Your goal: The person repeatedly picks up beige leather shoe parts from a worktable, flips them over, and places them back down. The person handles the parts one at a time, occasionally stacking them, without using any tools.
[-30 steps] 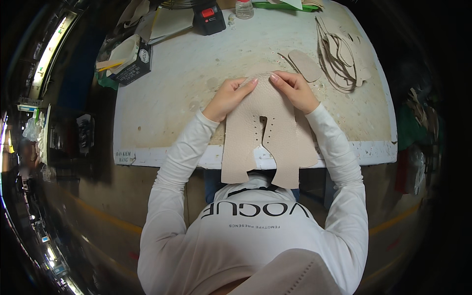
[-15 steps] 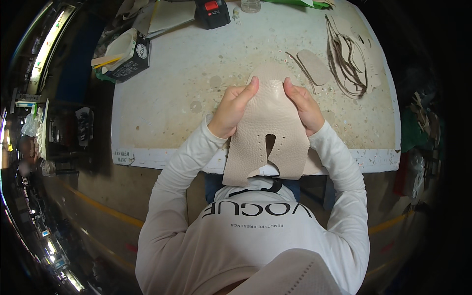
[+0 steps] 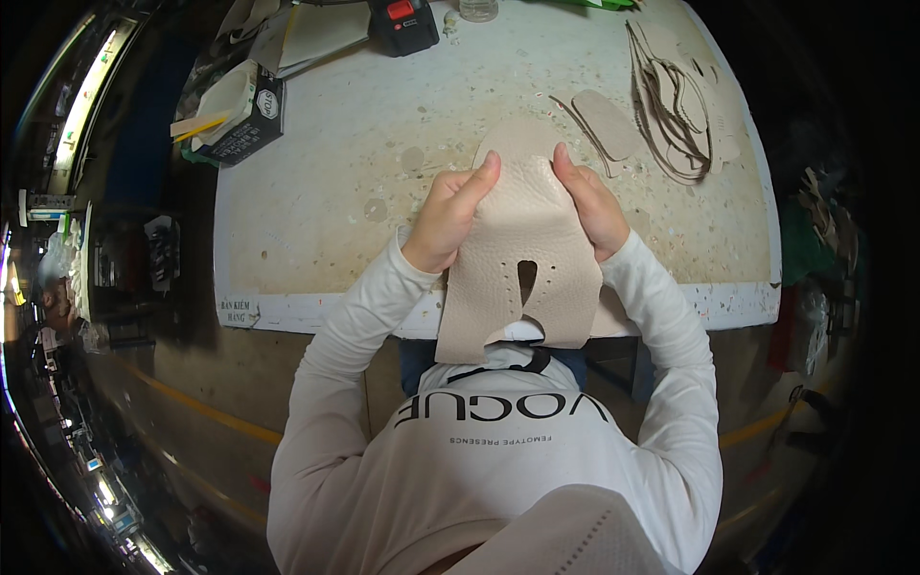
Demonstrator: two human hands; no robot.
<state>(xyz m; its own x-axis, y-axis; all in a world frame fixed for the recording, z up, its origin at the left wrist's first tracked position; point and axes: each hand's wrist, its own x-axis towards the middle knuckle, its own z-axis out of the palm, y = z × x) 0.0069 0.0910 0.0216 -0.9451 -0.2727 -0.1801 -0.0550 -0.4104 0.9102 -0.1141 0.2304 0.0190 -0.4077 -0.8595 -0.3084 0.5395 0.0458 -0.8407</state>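
Observation:
A beige pebbled leather shoe upper point(image 3: 522, 225) hangs between my two hands over the front edge of the table. It has a dark slot near its lower middle, with a row of small punched holes on each side. My left hand point(image 3: 448, 209) grips its left edge, thumb on top and fingers hidden beneath. Opposite it, my right hand point(image 3: 592, 203) holds the right edge in the same way. The leather bulges and shines a little between the thumbs. Its lower flaps hang down before my lap.
On the worn white table point(image 3: 316, 211), thin leather strips point(image 3: 671, 115) and a rounded beige piece point(image 3: 604, 125) lie at the right. A dark box point(image 3: 251, 120) stands at the left. Behind are a black-and-red battery-like block point(image 3: 404, 27) and a clear jar point(image 3: 478, 10).
My hands keep the same hold on the leather upper, which has barely moved. The view has shifted slightly, so the table's things appear a little farther left and higher.

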